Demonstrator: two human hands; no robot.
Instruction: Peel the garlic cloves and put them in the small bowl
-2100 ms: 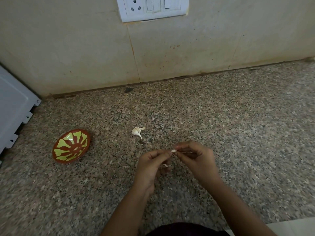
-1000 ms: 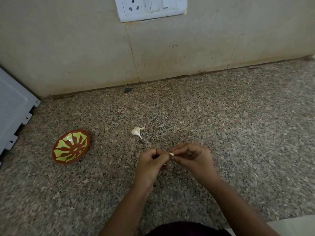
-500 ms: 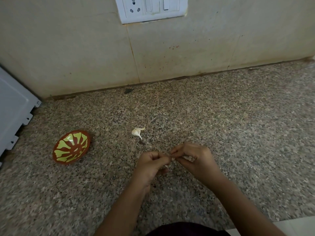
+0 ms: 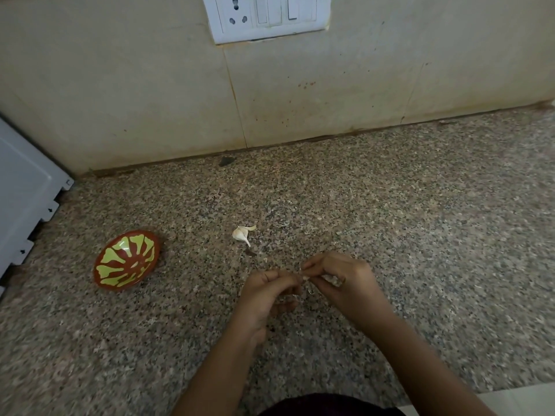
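Both hands meet low over the speckled granite counter [image 4: 390,220]. My left hand [image 4: 267,292] and my right hand [image 4: 339,280] pinch one small garlic clove [image 4: 305,278] between their fingertips; only a white sliver of it shows. Another garlic clove [image 4: 240,234], still in its white skin, lies on the counter beyond the hands. The small bowl [image 4: 126,259], brown with yellow-green petal shapes, sits tilted at the left; no clove shows in it.
A white appliance panel [image 4: 24,190] stands at the left edge. The tiled wall [image 4: 330,85] with a white switch plate [image 4: 267,16] rises behind the counter. A small dark scrap [image 4: 250,252] lies near the loose clove.
The hands have stayed together on the clove, sinking slightly toward me with small finger movements. The bowl and the loose clove have not moved.
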